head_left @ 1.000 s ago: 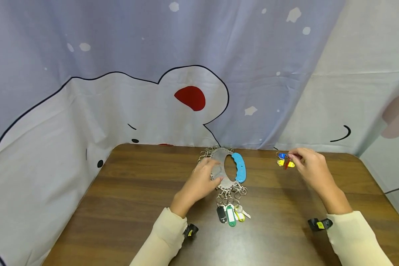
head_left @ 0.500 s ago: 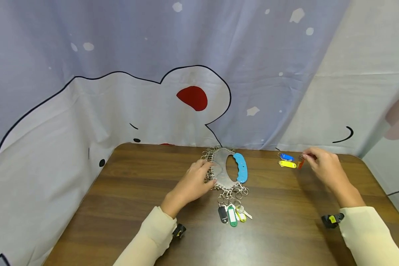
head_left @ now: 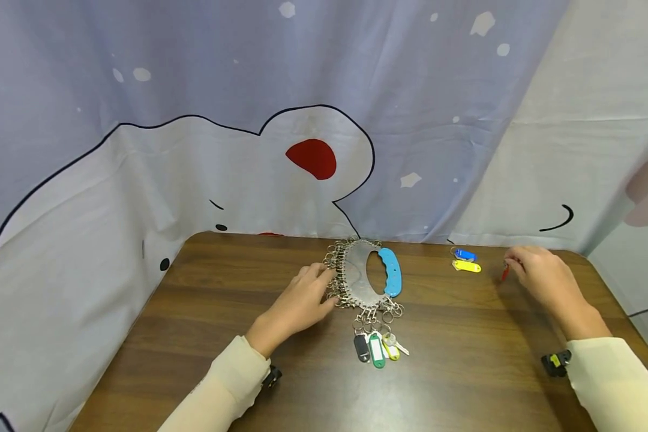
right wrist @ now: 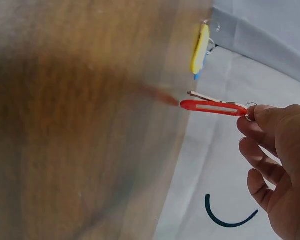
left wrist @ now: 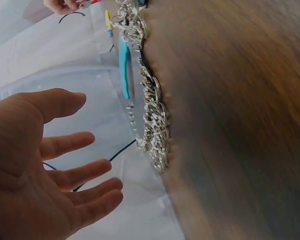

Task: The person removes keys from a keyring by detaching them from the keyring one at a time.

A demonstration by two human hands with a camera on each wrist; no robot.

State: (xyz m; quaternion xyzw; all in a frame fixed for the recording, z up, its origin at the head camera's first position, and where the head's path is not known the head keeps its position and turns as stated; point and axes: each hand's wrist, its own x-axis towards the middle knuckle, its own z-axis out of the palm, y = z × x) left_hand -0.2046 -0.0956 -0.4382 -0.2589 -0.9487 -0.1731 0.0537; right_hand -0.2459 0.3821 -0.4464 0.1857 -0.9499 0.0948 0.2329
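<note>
My right hand [head_left: 542, 279] pinches a red key tag [right wrist: 212, 107] by its ring end, near the table's far right. The tag hangs just above the wood, and a key [right wrist: 204, 96] dangles alongside it. My left hand [head_left: 297, 300], fingers spread and palm bare, hovers at the left side of a flat metal key holder [head_left: 358, 276]. This holder has a blue handle [head_left: 392, 273] and many small clips and rings [left wrist: 155, 120] along its curved edge. From its front clips hang a black tag [head_left: 361, 348], a green tag [head_left: 377, 351], a yellow tag [head_left: 392, 353] and a key [head_left: 398, 344].
A blue key tag [head_left: 465, 255] and a second yellow tag [head_left: 467, 266] lie together left of my right hand, near the back edge. A printed curtain [head_left: 237, 180] hangs right behind the brown wooden table [head_left: 210, 312].
My right hand has carried the red tag rightward, away from the blue and yellow tags. My left hand has drawn back leftward off the holder's plate.
</note>
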